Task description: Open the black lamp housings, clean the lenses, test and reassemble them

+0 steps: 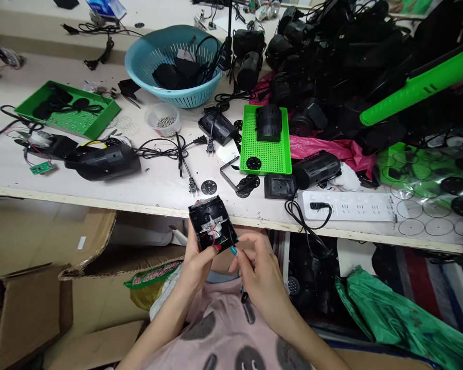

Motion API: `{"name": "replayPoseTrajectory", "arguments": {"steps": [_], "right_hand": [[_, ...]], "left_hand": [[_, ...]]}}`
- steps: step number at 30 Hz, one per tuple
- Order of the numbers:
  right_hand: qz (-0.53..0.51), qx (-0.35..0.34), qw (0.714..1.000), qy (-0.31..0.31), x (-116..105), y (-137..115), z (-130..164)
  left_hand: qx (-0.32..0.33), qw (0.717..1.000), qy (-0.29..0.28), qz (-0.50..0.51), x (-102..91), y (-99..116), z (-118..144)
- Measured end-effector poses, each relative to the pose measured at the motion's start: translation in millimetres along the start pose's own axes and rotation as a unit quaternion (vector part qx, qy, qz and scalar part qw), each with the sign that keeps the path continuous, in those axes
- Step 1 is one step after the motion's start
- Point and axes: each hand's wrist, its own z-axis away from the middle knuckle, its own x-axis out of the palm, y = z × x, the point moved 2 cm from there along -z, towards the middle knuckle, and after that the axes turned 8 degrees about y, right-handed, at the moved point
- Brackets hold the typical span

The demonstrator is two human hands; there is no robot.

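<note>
My left hand holds an open black plastic housing over my lap, just below the table's front edge. Inside the housing are a white rounded part, a clear plastic piece and red wires; my left thumb presses on its lower rim. At the housing's lower right corner, my right hand has thumb and finger pinched together on what looks like a thin black cord. A dark end shows below those fingers. Most of the cord is hidden by the hand.
On the table are a blue basket, a green perforated tray, a green box, a cup of screws and black housings. A power strip lies at right. Cardboard boxes stand below left.
</note>
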Motion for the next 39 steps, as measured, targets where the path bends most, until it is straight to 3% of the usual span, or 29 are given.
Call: {"name": "replayPoseTrajectory", "arguments": {"steps": [4, 13, 16, 20, 24, 26, 29, 33, 35, 39], "right_hand": [[-0.07, 0.071, 0.995, -0.014, 5.5, -0.3, -4.5], [0.004, 0.045, 0.999, 0.002, 10.3, -0.7, -5.2], [-0.092, 0.049, 0.994, -0.01, 18.6, 8.7, -4.0], [-0.273, 0.056, 0.96, -0.018, 35.6, 23.5, -0.6], [-0.324, 0.054, 0.943, -0.046, 48.8, 23.1, 8.0], [-0.301, 0.032, 0.949, -0.092, 50.9, 19.4, 12.1], [-0.188, -0.048, 0.968, -0.159, 45.4, 23.2, 14.4], [0.028, -0.131, 0.988, -0.072, 23.8, 56.9, 10.8], [0.113, -0.128, 0.984, -0.054, 15.2, 78.8, 11.1], [0.169, -0.119, 0.973, -0.103, 9.5, 106.9, 17.9]], "left_hand": [[-0.022, 1.0, -0.003, 0.009, -3.5, 0.6, -0.3], [-0.022, 0.998, 0.046, -0.024, 8.4, 0.9, -6.4], [-0.057, 0.997, 0.054, -0.009, 8.0, 1.1, -10.0], [-0.118, 0.992, 0.031, 0.007, 2.9, 7.1, -9.0], [-0.185, 0.982, 0.03, 0.027, -10.9, 26.2, 2.0], [-0.205, 0.976, 0.058, 0.037, -20.9, 38.9, 7.7], [-0.184, 0.975, 0.12, 0.031, -35.0, 53.0, 10.8], [-0.124, 0.975, 0.185, 0.026, -44.1, 54.7, 8.8], [-0.082, 0.979, 0.185, 0.021, -42.0, 52.8, 8.4], [-0.064, 0.99, 0.125, 0.005, -22.3, 51.1, 11.3]]}}
